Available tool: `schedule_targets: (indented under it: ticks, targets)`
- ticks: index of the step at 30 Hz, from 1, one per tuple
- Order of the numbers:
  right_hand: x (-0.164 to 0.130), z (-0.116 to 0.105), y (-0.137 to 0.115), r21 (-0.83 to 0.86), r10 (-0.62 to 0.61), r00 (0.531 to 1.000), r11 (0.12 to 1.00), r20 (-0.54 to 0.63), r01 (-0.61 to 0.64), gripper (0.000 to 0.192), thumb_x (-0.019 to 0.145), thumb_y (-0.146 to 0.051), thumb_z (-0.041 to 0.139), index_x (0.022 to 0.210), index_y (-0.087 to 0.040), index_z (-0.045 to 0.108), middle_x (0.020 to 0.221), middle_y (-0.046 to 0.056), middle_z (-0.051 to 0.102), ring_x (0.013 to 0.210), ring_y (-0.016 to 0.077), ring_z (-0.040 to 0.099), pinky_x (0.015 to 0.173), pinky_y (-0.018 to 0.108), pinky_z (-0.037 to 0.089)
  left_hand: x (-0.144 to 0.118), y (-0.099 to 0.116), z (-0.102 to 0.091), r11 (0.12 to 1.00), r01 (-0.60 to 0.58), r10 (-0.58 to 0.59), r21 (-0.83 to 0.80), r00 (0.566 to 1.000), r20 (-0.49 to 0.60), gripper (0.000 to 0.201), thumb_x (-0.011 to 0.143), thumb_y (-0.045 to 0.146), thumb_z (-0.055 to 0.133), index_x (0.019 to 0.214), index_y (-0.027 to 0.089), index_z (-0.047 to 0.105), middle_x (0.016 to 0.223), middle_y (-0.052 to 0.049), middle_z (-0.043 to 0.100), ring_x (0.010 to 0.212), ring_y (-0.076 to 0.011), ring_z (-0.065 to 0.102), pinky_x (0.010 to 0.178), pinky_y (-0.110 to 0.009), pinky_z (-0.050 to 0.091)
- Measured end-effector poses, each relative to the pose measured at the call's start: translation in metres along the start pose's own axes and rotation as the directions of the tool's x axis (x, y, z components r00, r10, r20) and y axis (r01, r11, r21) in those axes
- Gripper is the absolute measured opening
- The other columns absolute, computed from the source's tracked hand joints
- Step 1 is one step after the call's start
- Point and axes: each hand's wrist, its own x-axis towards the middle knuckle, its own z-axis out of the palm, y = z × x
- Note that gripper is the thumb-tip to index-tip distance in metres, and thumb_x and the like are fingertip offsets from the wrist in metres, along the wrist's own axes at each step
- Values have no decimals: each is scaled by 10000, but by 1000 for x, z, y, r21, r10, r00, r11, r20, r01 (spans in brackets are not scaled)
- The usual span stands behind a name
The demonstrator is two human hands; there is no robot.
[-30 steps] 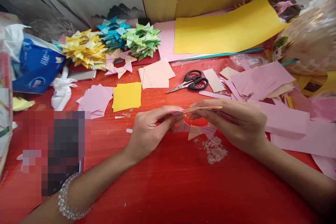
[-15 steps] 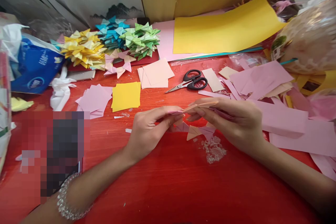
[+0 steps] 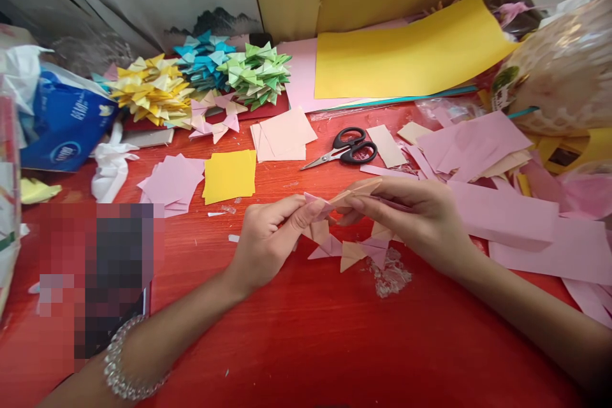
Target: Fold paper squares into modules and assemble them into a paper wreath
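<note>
- Paper chain (image 3: 352, 256): folded, pink and peach alternating, tips pointed.
- Pinched in grip of left hand (image 3: 270, 239): pink fold (image 3: 317, 203).
- Pinched in grip of right hand (image 3: 423, 220): peach fold (image 3: 358, 190).

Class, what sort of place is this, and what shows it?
Probably a paper-craft work table: the left hand and right hand hold pink-and-peach folded paper, with scissors and yellow paper squares beyond.

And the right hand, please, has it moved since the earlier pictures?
Yes. Judged against the scissors, the right hand has moved a little to the left, toward the left hand.
</note>
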Motion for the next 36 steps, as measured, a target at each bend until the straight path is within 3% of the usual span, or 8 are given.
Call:
schedule_targets:
  ticks: [7,16,22,27,32,36]
  targets:
    - [-2,4,6,114,93,994,989,61,-99,139,858,-231,554,837,-164,675,762,23,696,709,127,674,674,242,571,3,1,1,999,32,-32,0,996,78,308,871,379,494,745,184,696,463,48,398,409,-67,362,419,-209,303]
    - [-3,8,10,110,166,984,979,68,-173,187,844,-308,566,820,-163,683,735,32,704,684,136,671,662,255,571,5,1,1,997,65,-70,35,987,145,353,877,386,467,673,158,644,543,27,470,497,-84,381,476,-209,322]
    - [1,6,8,176,200,974,960,110,-217,216,836,-331,569,853,-146,679,813,48,697,741,137,672,693,257,571,6,0,3,994,99,-102,42,991,83,358,860,413,491,632,165,613,486,49,390,454,-72,335,433,-206,282]
    - [5,6,7,253,273,962,930,7,-266,226,818,-354,590,801,-136,644,784,49,690,736,145,677,701,273,571,7,-2,4,982,175,-173,-76,984,35,262,827,422,546,835,192,669,686,22,607,467,-65,395,422,-194,321]
    - [4,8,12,258,279,960,928,-11,-267,218,810,-357,602,764,-145,626,749,42,689,719,154,677,697,286,564,8,-4,3,962,216,-214,-167,976,26,262,800,439,575,818,196,670,587,41,557,429,-63,399,411,-193,333]
    - [3,8,15,330,252,957,924,-146,-193,208,818,-350,597,870,-152,633,845,49,689,719,143,671,696,265,548,9,-3,5,951,192,-194,-242,981,16,237,789,408,602,849,180,624,704,17,603,629,-98,539,615,-204,447]
